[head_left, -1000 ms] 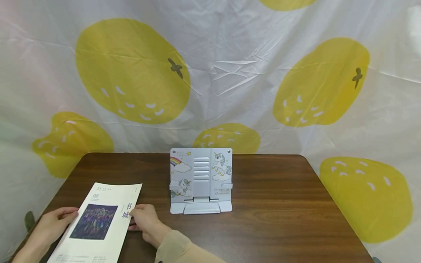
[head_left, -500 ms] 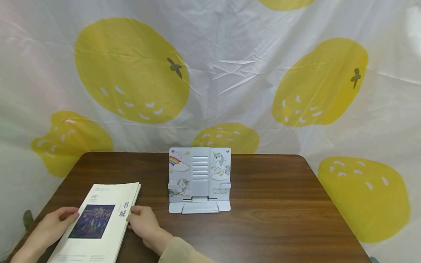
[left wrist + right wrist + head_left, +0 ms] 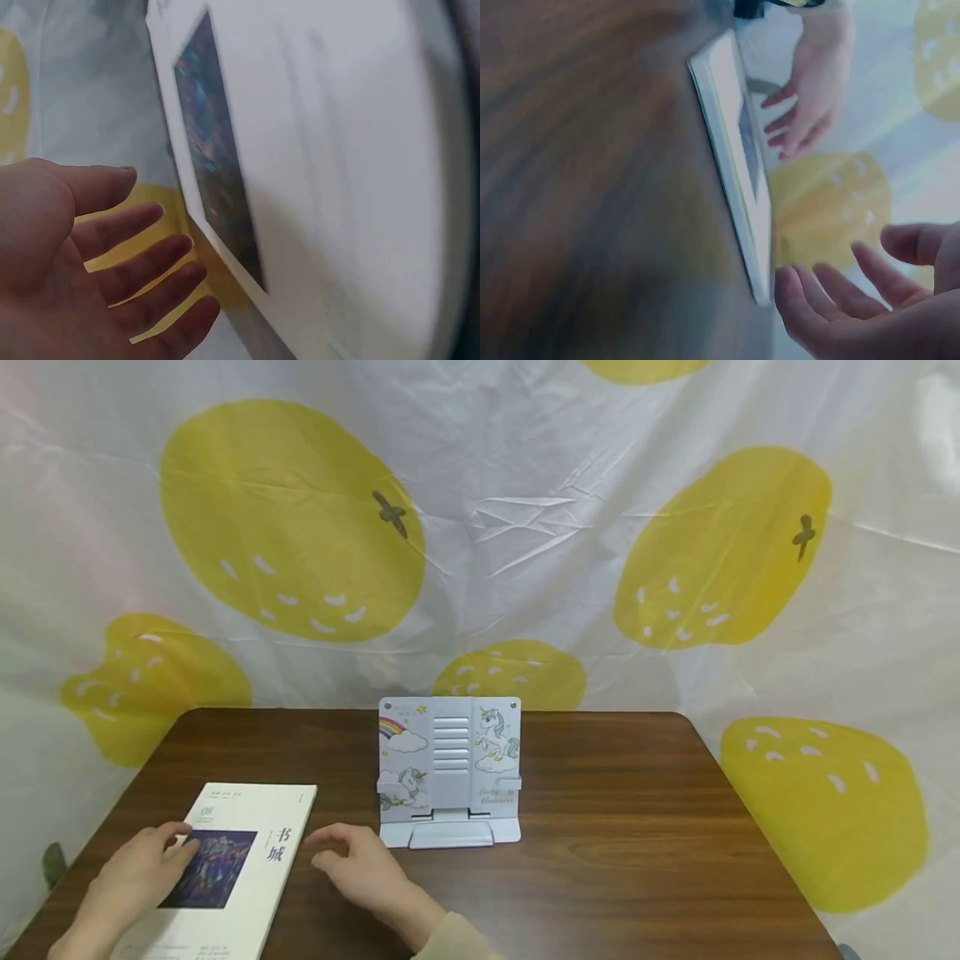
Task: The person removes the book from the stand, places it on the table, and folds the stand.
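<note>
We've released the magazine (image 3: 234, 870), so its placing looks done: our left hand (image 3: 138, 875) hovers by its left edge, right hand (image 3: 363, 867) beside its right, both empty, fingers parted.

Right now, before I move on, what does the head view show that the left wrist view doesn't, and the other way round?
Only the head view: the white unicorn stand on the table, and the right hand, apart from the book.

Only the left wrist view: the thumb and all four fingers of the left hand in sight together.

Both: the left hand, the book with its dark cover picture, and the yellow-patterned cloth.
</note>
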The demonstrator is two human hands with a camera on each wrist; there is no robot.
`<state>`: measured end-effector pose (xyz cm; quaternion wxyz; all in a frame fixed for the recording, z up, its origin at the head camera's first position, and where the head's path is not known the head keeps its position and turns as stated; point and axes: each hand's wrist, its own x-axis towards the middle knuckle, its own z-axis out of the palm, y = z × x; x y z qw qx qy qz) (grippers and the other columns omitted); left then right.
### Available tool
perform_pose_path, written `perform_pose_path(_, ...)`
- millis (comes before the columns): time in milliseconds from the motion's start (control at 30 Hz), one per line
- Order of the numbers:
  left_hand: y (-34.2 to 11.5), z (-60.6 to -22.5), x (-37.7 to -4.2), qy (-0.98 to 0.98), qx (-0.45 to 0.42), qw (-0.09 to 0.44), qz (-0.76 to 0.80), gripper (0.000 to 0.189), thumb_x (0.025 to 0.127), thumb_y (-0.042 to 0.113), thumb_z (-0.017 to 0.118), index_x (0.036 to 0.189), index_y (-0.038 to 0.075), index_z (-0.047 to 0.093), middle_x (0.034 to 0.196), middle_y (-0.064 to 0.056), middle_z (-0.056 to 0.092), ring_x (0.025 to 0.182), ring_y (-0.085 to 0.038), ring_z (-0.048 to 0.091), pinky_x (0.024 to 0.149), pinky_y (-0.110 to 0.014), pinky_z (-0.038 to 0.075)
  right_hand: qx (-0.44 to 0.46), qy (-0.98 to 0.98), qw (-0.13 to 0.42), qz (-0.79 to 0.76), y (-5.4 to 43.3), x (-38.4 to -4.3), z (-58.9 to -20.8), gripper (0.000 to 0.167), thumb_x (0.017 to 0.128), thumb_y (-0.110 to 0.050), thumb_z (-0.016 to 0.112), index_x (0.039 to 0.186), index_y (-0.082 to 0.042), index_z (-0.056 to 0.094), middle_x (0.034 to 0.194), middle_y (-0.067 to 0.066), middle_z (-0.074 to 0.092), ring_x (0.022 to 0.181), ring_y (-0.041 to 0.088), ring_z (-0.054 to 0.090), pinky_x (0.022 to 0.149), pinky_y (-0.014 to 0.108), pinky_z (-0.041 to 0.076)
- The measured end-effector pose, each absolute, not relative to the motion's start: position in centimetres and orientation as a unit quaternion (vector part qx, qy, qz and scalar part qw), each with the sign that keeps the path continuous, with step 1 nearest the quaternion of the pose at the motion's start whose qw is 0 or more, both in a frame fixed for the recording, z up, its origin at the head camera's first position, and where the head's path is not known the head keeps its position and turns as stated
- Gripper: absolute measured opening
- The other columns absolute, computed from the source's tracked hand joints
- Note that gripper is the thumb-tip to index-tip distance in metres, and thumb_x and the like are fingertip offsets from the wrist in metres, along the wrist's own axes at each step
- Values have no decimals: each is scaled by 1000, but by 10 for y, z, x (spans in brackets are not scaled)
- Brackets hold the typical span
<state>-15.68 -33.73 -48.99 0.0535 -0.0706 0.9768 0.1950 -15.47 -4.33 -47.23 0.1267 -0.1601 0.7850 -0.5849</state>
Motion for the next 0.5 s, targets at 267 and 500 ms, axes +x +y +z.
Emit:
perform_pose_path(267, -286, -475, -162, 977, -6, -51, 205, 39, 94, 21, 62, 121, -7, 59, 114, -34, 58, 100, -53, 56, 72, -64, 47, -211, 790, 3, -575, 9, -165, -468, 16, 92, -5, 58, 102, -6, 71, 87, -3, 71, 77, 2, 61, 69, 21, 50)
perform_pose_path(500, -246, -467, -173, 962, 45, -100, 250, 34, 98, 21, 59, 123, -2, 62, 111, -23, 63, 97, -42, 61, 73, -56, 49, -155, 809, -58, -564, 46, -171, -460, 19, 93, -5, 58, 106, -6, 71, 95, 5, 72, 86, 13, 65, 74, 28, 51)
